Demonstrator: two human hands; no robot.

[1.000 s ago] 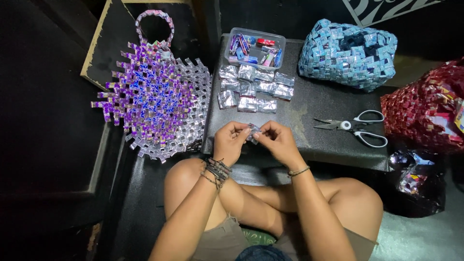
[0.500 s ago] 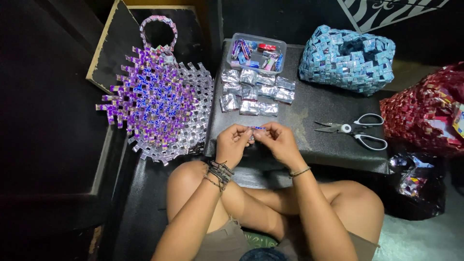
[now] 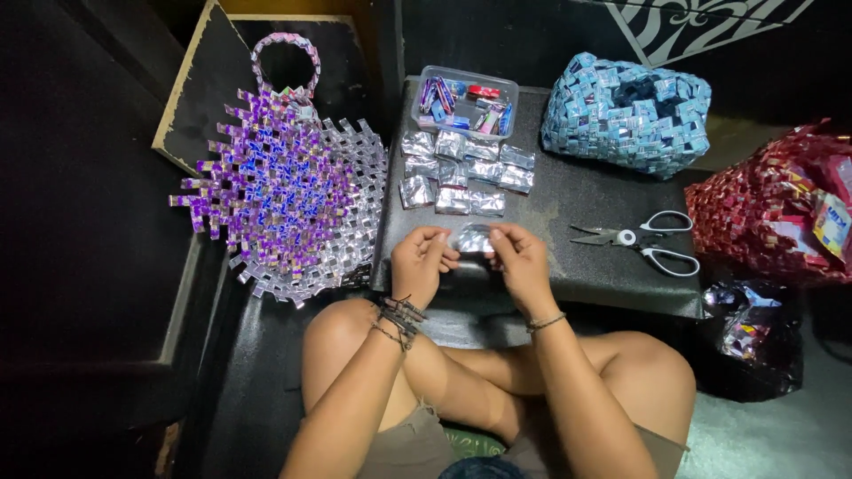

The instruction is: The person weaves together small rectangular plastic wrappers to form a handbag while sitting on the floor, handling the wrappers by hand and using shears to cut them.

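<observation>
Two hands meet over the near edge of a low dark table [image 3: 568, 266], both pinching one small silver foil strip [image 3: 473, 238] between thumbs and fingertips. The left hand [image 3: 421, 264] grips the strip's left end, its wrist wrapped in dark corded bracelets [image 3: 398, 317]. The right hand [image 3: 521, 263] grips the right end, with a thin bracelet [image 3: 544, 323] on that wrist. The strip sits just above the tabletop, near the middle of the near edge.

Just beyond the hands, folded silver foil pieces [image 3: 461, 173] lie in rows toward the far left part of the tabletop. Behind them, at the far left corner, stands a clear plastic tub [image 3: 467, 104] with coloured wrappers inside. A blue woven bag [image 3: 628, 113] rests at the far right corner. White-handled scissors [image 3: 639, 239] lie open toward the right edge, well apart from the hands.

Left of the table, a purple and silver woven piece [image 3: 280, 191] with a ring handle lies on a dark board [image 3: 200, 89]. To the right sits a red woven bag [image 3: 772, 208], with a dark plastic bag [image 3: 750, 333] of foil nearer the person. The person's bare knees are crossed below the table.
</observation>
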